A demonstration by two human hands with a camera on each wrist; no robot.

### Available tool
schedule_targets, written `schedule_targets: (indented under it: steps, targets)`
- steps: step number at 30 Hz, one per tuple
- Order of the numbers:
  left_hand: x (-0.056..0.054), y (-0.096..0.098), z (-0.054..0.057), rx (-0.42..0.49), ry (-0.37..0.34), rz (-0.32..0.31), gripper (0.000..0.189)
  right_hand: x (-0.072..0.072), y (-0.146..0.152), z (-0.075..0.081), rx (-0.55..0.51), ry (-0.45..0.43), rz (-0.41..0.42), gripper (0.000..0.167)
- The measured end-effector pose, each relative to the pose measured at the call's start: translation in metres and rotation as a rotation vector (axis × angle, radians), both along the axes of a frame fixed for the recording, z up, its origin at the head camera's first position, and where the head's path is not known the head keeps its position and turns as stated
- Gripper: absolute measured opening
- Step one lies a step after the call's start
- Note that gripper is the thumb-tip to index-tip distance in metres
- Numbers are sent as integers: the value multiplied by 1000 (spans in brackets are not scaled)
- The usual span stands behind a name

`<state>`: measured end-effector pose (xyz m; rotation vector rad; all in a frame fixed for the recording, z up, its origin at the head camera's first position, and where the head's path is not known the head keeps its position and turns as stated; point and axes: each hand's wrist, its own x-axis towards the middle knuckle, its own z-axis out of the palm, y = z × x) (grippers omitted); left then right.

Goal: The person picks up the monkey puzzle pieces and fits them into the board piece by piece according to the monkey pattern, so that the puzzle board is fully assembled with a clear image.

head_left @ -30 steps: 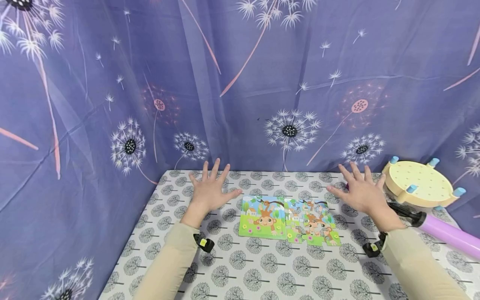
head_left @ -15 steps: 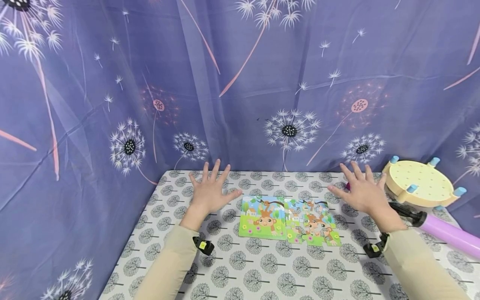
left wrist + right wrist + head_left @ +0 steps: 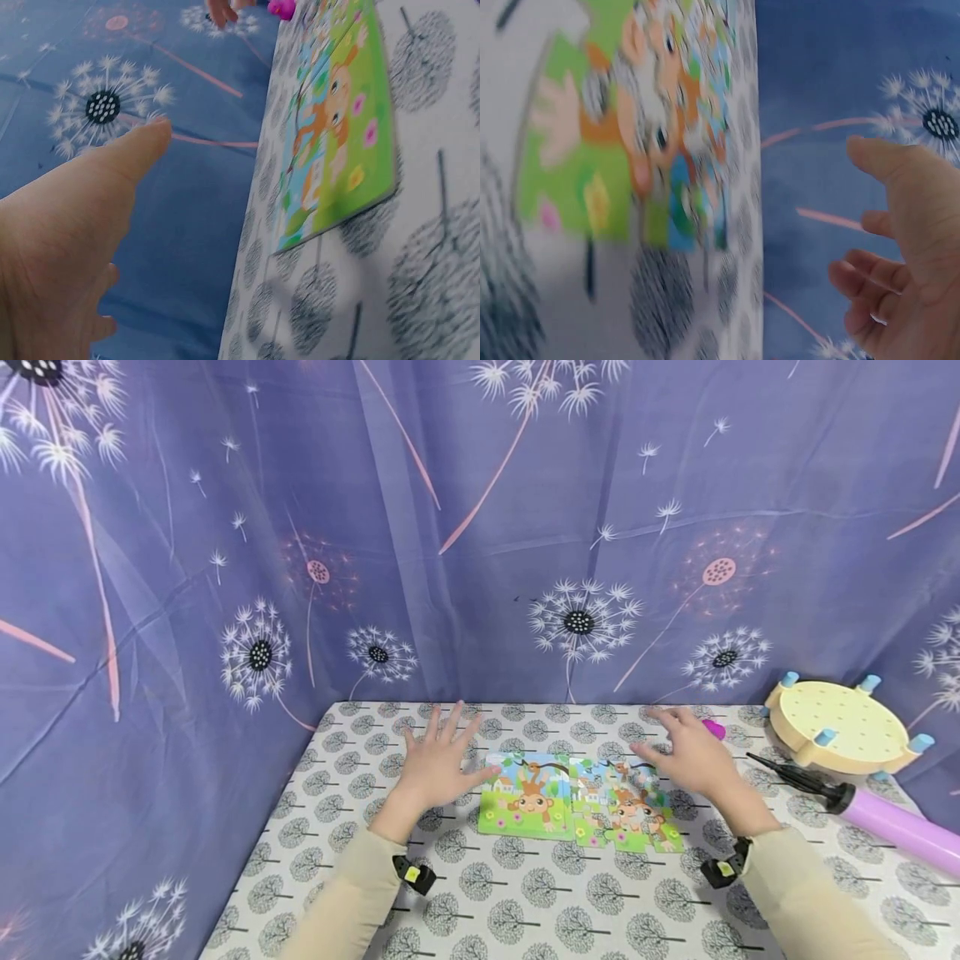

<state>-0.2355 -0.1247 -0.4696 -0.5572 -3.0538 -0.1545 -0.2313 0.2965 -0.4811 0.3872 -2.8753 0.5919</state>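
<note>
A flat picture puzzle (image 3: 528, 802) of a cartoon monkey lies on the tree-print cloth, its picture whole. Against its right side lie loose jigsaw pieces (image 3: 630, 842) of a similar monkey scene, with gaps and cloth showing between them. My left hand (image 3: 435, 772) hovers at the left of the whole picture, fingers spread and thumb toward its edge. Just behind the right part of the pieces hangs my right hand (image 3: 693, 760), holding nothing. In the right wrist view its thumb (image 3: 877, 157) is extended and the other fingers bend loosely.
A small magenta object (image 3: 714, 728) sits behind the right hand. At the back right stands a yellow oval toy stool top (image 3: 840, 718) with blue pegs. A purple tube (image 3: 896, 827) with a black nozzle lies at the right. A dandelion curtain (image 3: 480, 568) hangs behind the table.
Both hands have moved inward toward the puzzles, the left rightward and slightly down, the right leftward. The right hand's fingers are less spread, and the magenta object has come into fuller view.
</note>
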Motion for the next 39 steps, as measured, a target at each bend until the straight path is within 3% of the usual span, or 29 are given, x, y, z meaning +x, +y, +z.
schedule_targets:
  steps: [6,13,19,22,34,39]
  targets:
    - [13,11,-12,-4,-42,-48,94,1,-26,-15,-69,-88,50,69]
    - [25,19,-33,4,-64,-128,93,0,-53,-32,-91,-151,87,67]
    - [34,22,-48,47,-148,-185,89,-2,-68,-43,-102,-195,72,66]
    - [37,22,-52,24,-159,-197,86,-2,-73,-45,-119,-247,36,68]
    - [39,19,-57,-24,-169,-197,87,-6,-79,-46,-166,-320,-11,61]
    - [39,18,-59,-30,-168,-200,87,-5,-79,-46,-157,-307,-24,61]
